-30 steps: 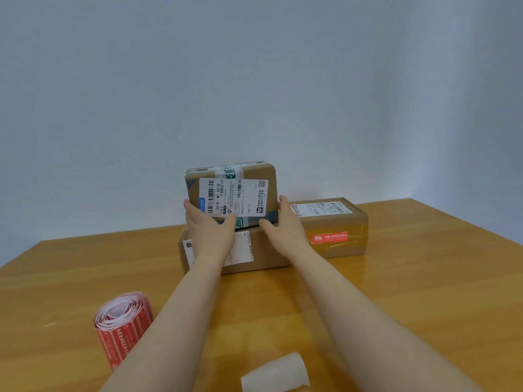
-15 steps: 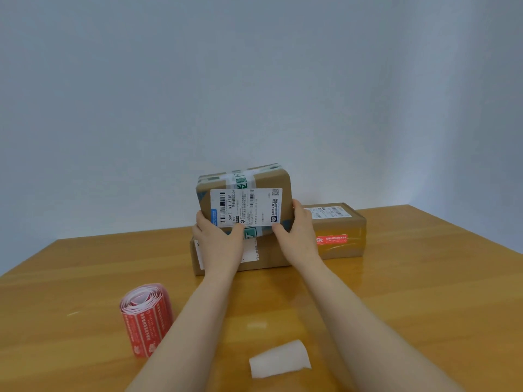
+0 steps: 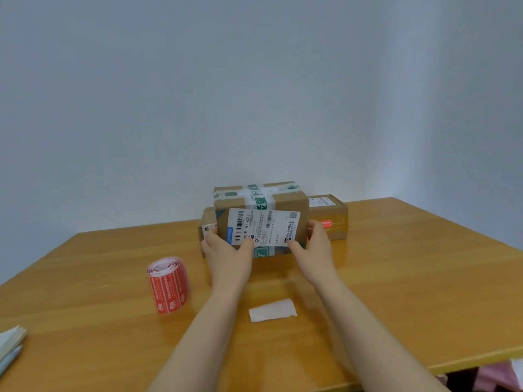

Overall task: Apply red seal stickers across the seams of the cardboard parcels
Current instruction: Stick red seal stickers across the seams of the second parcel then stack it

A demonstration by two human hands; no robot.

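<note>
Toward the far side of the table, we hold the labelled parcel, label facing us, left hand and right hand each curled round a lower corner; the sticker roll stands left of it.

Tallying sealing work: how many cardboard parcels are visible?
3: the front parcel, gripped; the left parcel mostly hidden behind it; the right parcel bearing a red seal sticker. More may be hidden.

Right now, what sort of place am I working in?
Likely a small parcel-packing desk: a wooden table by a plain wall, a labelled cardboard parcel, a roll of red seal stickers.
</note>
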